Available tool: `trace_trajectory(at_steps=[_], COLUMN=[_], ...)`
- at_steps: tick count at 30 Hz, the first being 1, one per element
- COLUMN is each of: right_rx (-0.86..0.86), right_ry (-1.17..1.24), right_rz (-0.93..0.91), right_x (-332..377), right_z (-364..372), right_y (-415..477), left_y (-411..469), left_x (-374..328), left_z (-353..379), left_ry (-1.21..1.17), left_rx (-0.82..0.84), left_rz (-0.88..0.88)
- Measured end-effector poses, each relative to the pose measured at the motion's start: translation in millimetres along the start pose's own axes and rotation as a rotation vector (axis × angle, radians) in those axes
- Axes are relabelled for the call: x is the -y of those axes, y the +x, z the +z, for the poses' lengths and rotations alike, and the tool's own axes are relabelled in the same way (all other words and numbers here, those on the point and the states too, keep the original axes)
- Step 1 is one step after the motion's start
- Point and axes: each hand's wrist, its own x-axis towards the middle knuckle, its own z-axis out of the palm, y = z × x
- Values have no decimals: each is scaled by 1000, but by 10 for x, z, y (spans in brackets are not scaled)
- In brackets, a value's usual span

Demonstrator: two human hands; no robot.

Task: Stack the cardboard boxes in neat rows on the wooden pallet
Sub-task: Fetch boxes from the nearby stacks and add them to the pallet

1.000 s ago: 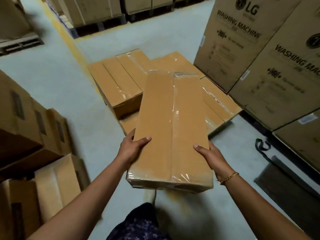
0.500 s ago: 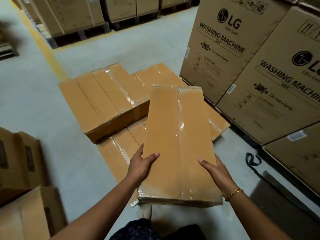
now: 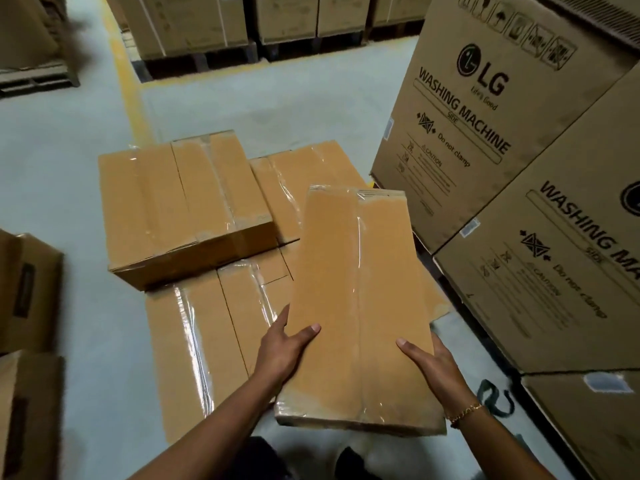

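Far left edge of your view, there are a few brown cartons (image 3: 31, 292) with dark handle slots, sitting on the grey floor (image 3: 69, 202). A yellow line (image 3: 128, 81) runs away from you along the floor toward the far cartons (image 3: 194, 26), which are parked on dark pallets (image 3: 201, 60). Moving right you hit the stack itself. The bottom layer (image 3: 207, 341) of flat, tape-shiny boxes lies side by side right in front of you. The upper boxes (image 3: 180, 202) sit on its far-left part, and it looks like two of them pressed together with a seam between. What's under the bottom layer I can't tell, since the boxes cover it. Next is your left hand (image 3: 284, 344), which grips the left long edge of the held box (image 3: 356, 306) near its close end, thumb flat on top and fingers tucked underneath. That box is long and narrow and points away from you. It's over the right side of the bottom layer, just right of the upper boxes, and its near end sticks out past the stack toward you. I can't tell whether its far end is touching the layer below. Your right hand (image 3: 429, 368) does the same on the right edge, thumb on top and fingers wrapped under, with a gold bracelet (image 3: 464, 410) on that wrist. Just right of the wrist a dark strap (image 3: 495, 400) lies curled on the floor. The right side is walled off by big LG washing machine cartons (image 3: 467, 116), standing close beside the stack.
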Motion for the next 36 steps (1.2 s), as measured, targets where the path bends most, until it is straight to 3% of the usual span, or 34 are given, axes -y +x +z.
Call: trace_trajectory(at_steps=[9, 18, 36], right_rx=[147, 234, 351], right_ry=[-141, -187, -295], right_rz=[-30, -86, -179], right_x=[216, 485, 771], right_z=[-713, -568, 190], right_y=[1063, 1880, 4260], left_y=[178, 728, 2933], left_x=[-185, -294, 167], left_z=[809, 934, 1175], left_ry=[-85, -151, -289], left_rx=[-166, -224, -318], left_rz=[-101, -115, -123])
